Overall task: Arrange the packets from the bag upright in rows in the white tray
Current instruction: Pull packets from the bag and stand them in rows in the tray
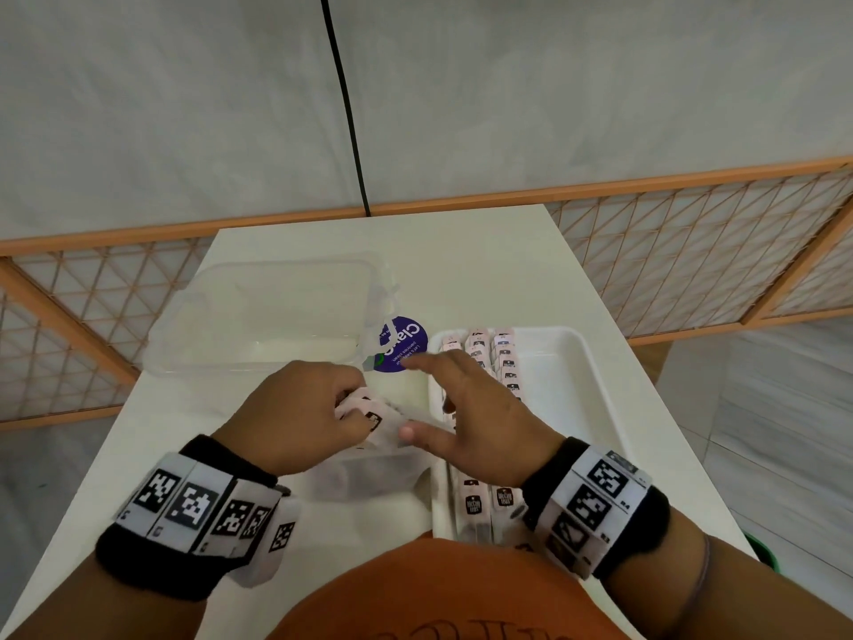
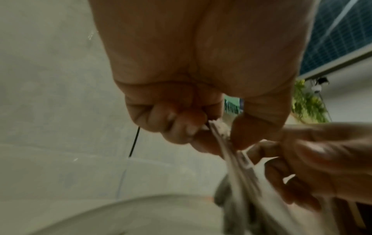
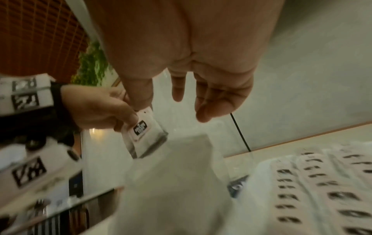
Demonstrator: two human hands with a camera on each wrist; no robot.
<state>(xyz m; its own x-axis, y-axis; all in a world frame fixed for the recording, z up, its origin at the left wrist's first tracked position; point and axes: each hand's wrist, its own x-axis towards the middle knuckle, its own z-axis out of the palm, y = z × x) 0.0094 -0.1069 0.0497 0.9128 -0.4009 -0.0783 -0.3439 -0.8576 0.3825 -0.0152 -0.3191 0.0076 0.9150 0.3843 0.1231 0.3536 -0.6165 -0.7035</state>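
Note:
My left hand (image 1: pixel 355 408) pinches a small stack of pale pink packets (image 1: pixel 371 415) with black logos, held just above the clear plastic bag (image 1: pixel 369 478). In the left wrist view the left hand (image 2: pixel 217 132) has thumb and curled fingers clamped on the packets (image 2: pixel 237 167). My right hand (image 1: pixel 427 399) hovers beside them with fingers spread and straight, its thumb touching the stack. In the right wrist view the right hand (image 3: pixel 175 108) is above the packets (image 3: pixel 142 135). The white tray (image 1: pixel 595 376) at the right holds upright rows of packets (image 1: pixel 480 353) along its left side.
A clear plastic box (image 1: pixel 263 311) lies at the back left of the white table (image 1: pixel 484 270), with a round purple label (image 1: pixel 400 344) beside it. The tray's right half shows bare white floor. An orange lattice fence (image 1: pixel 692 251) runs behind the table.

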